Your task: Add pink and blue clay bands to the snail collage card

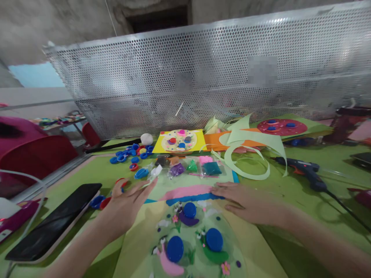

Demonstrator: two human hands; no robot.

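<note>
A craft sheet [136, 247] lies in front of me, showing three clay snails with blue bottle-cap shells [214, 239] and a pink strip [188, 190] along its top. My left hand [127, 202] rests at the sheet's upper left corner, fingers stretched out and apart, with a red cap [124, 183] just beyond its fingertips. My right hand [242, 199] lies flat at the upper right corner, fingers extended, touching the strip's end. Neither hand holds anything.
A black phone [55, 226] lies at left. Loose blue and red caps [131, 154], small clay bags [188, 168], a yellow plate craft [179, 141], pale green paper cuttings [249, 150] and a glue gun [304, 172] lie beyond. A perforated metal screen [217, 73] stands behind.
</note>
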